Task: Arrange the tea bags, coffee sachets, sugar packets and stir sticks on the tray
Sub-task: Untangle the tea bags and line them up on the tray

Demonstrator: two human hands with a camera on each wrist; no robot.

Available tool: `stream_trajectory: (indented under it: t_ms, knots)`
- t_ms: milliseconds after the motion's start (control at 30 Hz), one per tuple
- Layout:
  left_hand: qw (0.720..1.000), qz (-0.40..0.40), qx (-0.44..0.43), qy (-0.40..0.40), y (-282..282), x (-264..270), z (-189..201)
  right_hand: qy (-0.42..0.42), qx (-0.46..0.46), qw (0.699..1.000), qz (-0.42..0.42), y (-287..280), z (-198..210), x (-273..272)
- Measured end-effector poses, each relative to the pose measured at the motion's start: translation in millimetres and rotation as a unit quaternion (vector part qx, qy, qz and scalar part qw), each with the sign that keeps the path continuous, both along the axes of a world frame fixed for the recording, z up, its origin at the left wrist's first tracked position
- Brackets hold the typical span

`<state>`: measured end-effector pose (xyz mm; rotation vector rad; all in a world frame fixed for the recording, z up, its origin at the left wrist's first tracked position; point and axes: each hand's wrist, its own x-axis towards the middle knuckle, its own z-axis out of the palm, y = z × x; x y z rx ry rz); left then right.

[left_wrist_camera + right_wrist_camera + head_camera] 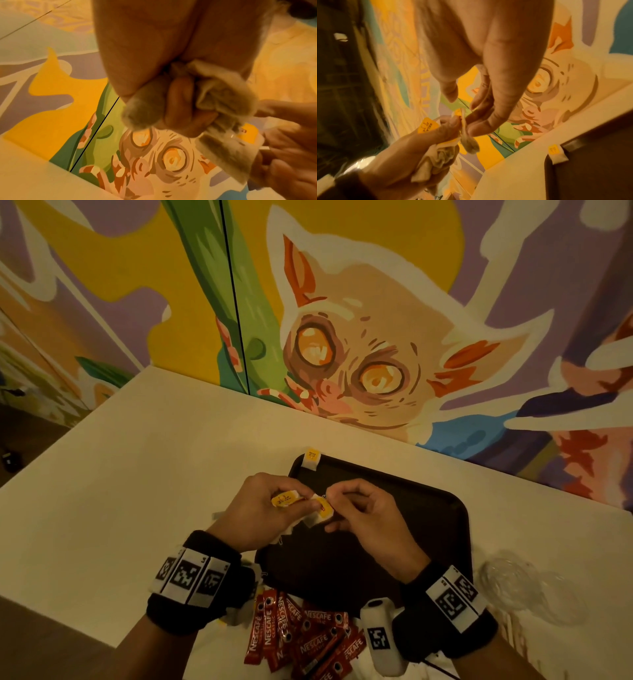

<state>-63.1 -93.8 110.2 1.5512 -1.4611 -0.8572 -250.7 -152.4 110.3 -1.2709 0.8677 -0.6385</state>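
Tea bags (pixel 291 501), bunched: left hand (pixel 260 508) grips them above the tray (pixel 428 529), near-left part. Right hand (pixel 363 515) pinches one bag. Advice: draw it free slowly, minding tangled strings; lay beside the bag (pixel 312 459) at far-left rim.

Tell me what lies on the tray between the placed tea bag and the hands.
Nothing: in the head view, bare tray separates the placed tea bag from both hands.

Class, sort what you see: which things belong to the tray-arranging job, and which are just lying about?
Job:
tray
tea bag on the tray corner
tea bags held by left hand and right hand
coffee sachets

Lying about:
clear plastic cups
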Motion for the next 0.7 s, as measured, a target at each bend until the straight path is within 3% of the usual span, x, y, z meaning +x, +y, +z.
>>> stream_trajectory:
  t_ms: [300,533,700]
  knots:
    - [0.986,-0.032,-0.073,-0.148,0.8,5.5,3.3,0.011,-0.022,0.999,-0.030,-3.4,-0.6,1.3]
    - [0.988,-0.025,-0.073,-0.135,1.5,3.7,-0.6,-0.043,-0.004,0.997,-0.062,-3.4,1.5,3.8]
    - [0.994,-0.024,-0.082,-0.070,2.5,2.5,-1.4,-0.079,-0.012,0.994,-0.079,-8.9,6.8,2.2]
